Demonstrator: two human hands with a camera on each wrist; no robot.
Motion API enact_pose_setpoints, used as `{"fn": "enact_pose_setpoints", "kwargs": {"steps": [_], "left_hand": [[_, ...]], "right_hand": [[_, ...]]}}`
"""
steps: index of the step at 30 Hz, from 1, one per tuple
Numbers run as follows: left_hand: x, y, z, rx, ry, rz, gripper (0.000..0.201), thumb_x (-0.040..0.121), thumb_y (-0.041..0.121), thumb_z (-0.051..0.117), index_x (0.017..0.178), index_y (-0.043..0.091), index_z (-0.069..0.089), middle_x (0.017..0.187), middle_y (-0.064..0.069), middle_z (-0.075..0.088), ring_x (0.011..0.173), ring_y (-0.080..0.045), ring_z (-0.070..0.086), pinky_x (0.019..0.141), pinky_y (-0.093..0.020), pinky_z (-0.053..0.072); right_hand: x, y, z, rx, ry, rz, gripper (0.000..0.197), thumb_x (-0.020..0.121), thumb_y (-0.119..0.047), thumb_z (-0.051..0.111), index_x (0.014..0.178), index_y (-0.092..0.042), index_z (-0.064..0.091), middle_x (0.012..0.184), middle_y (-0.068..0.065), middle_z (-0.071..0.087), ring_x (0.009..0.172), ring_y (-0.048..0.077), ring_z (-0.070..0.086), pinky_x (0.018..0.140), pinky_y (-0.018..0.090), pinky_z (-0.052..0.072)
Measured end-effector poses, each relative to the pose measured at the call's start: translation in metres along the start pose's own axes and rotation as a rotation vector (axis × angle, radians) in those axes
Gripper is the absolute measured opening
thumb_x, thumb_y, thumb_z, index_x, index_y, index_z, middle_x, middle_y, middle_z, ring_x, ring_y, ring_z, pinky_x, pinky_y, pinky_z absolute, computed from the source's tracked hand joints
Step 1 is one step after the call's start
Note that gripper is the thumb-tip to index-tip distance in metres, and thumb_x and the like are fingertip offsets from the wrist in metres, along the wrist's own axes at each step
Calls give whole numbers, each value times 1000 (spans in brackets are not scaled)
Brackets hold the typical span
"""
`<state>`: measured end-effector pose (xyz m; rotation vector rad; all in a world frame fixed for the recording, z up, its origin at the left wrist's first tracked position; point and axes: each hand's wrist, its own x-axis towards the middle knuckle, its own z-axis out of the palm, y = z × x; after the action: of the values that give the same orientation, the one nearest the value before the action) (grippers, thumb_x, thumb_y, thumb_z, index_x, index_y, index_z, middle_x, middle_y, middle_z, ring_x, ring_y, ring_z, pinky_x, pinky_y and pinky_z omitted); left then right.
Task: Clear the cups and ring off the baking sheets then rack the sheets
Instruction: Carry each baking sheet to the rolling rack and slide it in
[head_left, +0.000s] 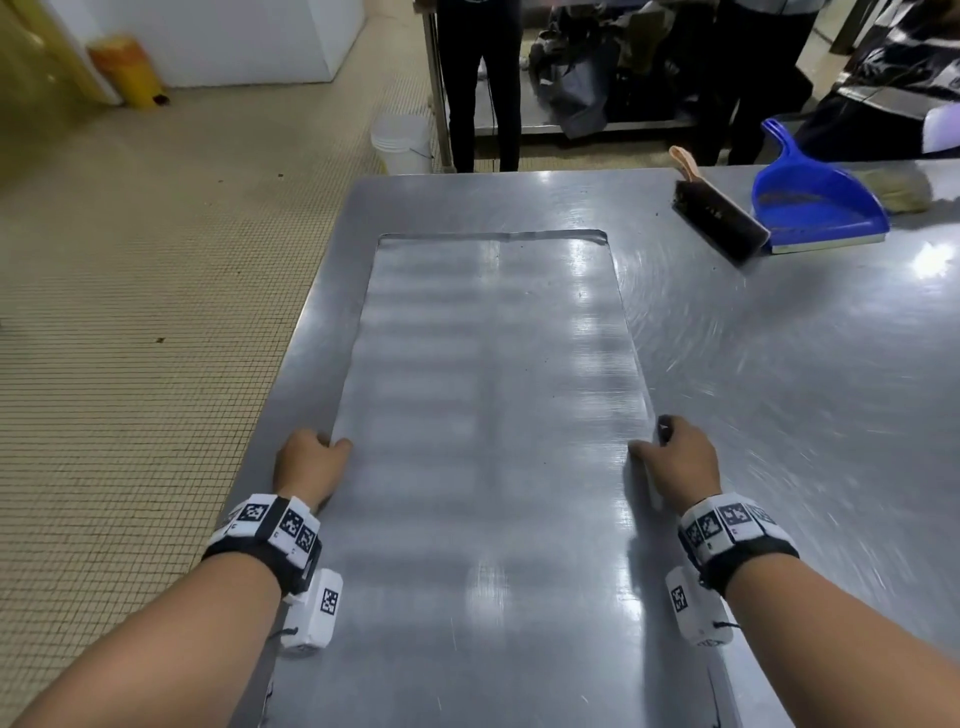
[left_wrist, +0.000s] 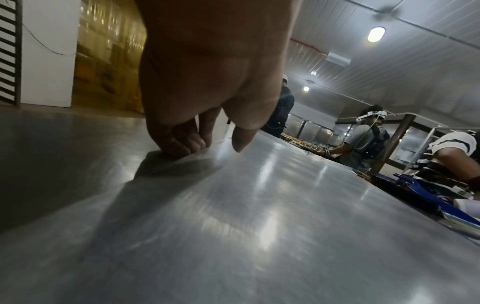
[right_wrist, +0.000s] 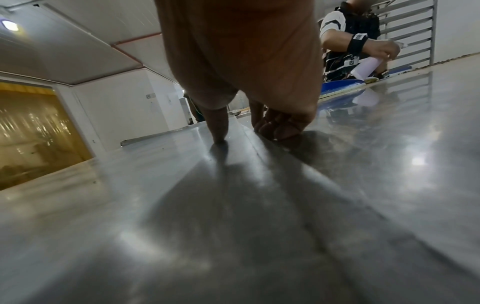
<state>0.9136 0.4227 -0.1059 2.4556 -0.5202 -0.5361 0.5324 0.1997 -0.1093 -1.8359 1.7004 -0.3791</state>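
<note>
A bare metal baking sheet lies lengthwise on the steel table, and its near end runs out of the head view. My left hand grips its left long edge and my right hand grips its right long edge. In the left wrist view the left hand has its thumb on the sheet and its fingers curled at the rim. The right hand in the right wrist view does the same on the sheet. No cups or ring are in view.
A blue dustpan and a black brush lie at the table's far right. People stand beyond the far edge. A white bucket and a yellow bin stand on the tiled floor at left. A slatted rack stands behind.
</note>
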Motion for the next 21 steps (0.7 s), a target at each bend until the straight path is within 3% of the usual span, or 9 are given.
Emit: {"fn": "enact_pose_setpoints", "kwargs": {"steps": [5, 9, 11, 13, 15, 19, 21], "left_hand": [[-18, 4, 7, -57, -18, -25, 24, 84, 26, 67, 75, 4, 70, 78, -16, 73, 77, -33, 68, 71, -38, 55], [-24, 2, 7, -111, -54, -41, 24, 86, 26, 68, 83, 2, 68, 85, -19, 72, 74, -30, 62, 66, -33, 47], [-25, 1, 4, -130, -95, -55, 23, 87, 25, 68, 84, 3, 66, 81, -13, 68, 72, -29, 61, 63, -32, 45], [-27, 1, 2, -161, -129, -73, 25, 87, 25, 69, 84, 1, 62, 72, -9, 57, 58, -22, 49, 53, -29, 37], [-29, 0, 3, -197, -145, -88, 25, 86, 28, 73, 90, 4, 64, 71, -7, 52, 58, -18, 44, 51, -27, 33], [-44, 1, 8, -230, -127, -34, 25, 84, 30, 77, 88, 14, 58, 78, -4, 52, 73, -19, 47, 64, -31, 38], [-56, 3, 8, -193, -154, 14, 38, 88, 30, 75, 117, 10, 62, 103, -3, 62, 91, -22, 57, 79, -31, 44]], "right_hand": [[2, 4, -7, -47, -15, -27, 14, 83, -18, 65, 77, -7, 59, 74, 10, 62, 70, 26, 57, 53, 26, 35], [3, 7, -11, -31, -42, -50, 18, 83, -20, 68, 88, -3, 65, 84, 13, 67, 83, 33, 63, 67, 35, 47], [3, 7, -12, -20, -51, -65, 20, 83, -21, 68, 91, -3, 66, 87, 14, 69, 84, 34, 64, 73, 38, 50], [5, 9, -14, -4, -65, -81, 22, 83, -21, 69, 94, -2, 66, 89, 16, 69, 84, 33, 64, 74, 39, 51], [10, 11, -15, 9, -65, -96, 23, 83, -19, 68, 96, 0, 66, 91, 19, 69, 84, 35, 63, 75, 40, 51], [18, 13, -17, -26, -64, -114, 23, 88, -19, 65, 99, 1, 65, 93, 19, 68, 76, 30, 56, 68, 34, 43], [21, 14, -20, -50, -75, -115, 23, 90, -19, 64, 99, 1, 64, 92, 20, 66, 75, 29, 54, 68, 32, 41]]}}
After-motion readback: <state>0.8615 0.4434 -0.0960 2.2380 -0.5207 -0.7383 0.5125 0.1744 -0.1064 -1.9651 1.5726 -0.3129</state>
